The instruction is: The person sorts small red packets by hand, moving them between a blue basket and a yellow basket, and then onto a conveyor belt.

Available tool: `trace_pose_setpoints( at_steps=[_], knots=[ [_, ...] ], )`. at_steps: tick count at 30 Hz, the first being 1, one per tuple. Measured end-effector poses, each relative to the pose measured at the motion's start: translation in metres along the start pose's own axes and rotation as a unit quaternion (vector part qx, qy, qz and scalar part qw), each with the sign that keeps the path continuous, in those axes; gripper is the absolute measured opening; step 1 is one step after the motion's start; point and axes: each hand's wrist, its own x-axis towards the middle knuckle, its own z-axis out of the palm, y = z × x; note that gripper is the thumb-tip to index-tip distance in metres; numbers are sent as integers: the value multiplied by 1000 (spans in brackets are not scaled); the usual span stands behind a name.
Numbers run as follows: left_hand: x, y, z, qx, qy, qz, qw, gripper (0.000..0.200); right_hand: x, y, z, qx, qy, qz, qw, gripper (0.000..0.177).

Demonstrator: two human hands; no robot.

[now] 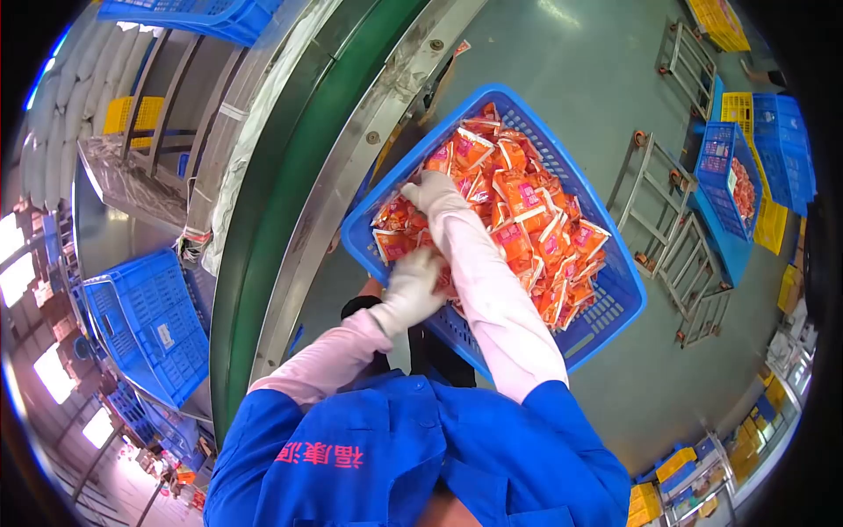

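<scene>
A blue plastic crate (615, 303) full of small orange-and-white printed packets (527, 198) is in front of me, tilted in view. Both my hands wear pale gloves, with pink sleeves above them. My right hand (435, 195) reaches over the packets near the crate's left side, its fingers loosely bent and resting on them; nothing clear shows in its grasp. Closer to my body, my left hand (414, 285) is at the packets by the near left side. Motion smears its fingers, and I cannot make out whether it holds a packet.
A green conveyor belt (303, 132) with a metal edge runs along my left. Blue crates (149, 321) stand beyond it. Metal wheeled frames (654, 198) are on the floor to the right, near a blue crate (724, 171) of packets and yellow crates (771, 220).
</scene>
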Motion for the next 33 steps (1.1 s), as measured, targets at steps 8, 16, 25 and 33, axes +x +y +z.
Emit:
trace_pose_setpoints(
  at_steps=[8,16,25,33],
  knots=[
    [20,-70,-43,40,27,-22,999,49,-156,14,-103,270,244,-36,931,49],
    [126,-30,-99,264,186,62,944,62,-367,253,-44,87,508,382,767,79],
    [216,-96,-64,-70,26,-178,981,49,-377,360,17,464,454,270,711,31],
    [192,-71,-68,-110,-73,-177,975,42,-437,250,-30,433,399,398,704,47]
  ],
)
